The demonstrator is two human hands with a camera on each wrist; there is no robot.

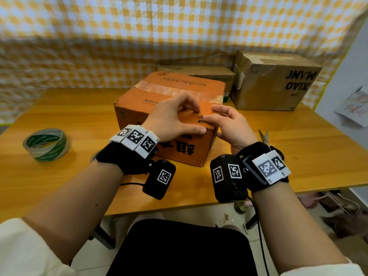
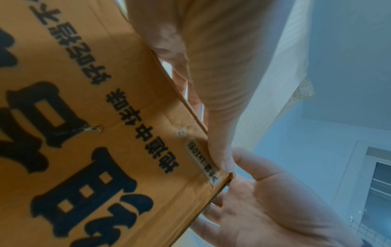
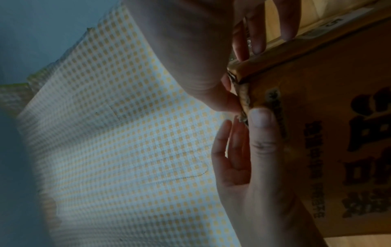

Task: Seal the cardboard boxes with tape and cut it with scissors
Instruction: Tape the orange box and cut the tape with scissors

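The orange cardboard box sits mid-tabletop, toward the near edge, with a clear tape strip already across its top. Both hands work at its near right top corner: the left hand has its fingers curled down onto the top with the thumb laid along the front edge, and the right hand presses its thumb on the frayed corner, fingers loosely spread; neither grip is clamped around anything. The tape roll lies near the left edge of the tabletop and the scissors just behind the right wrist, both untouched. The risk I see: the torn, crushed cardboard at that corner may not lie flat, so new tape could lift or wrinkle there. Pressing hard on one corner could also slide the box toward the near edge.
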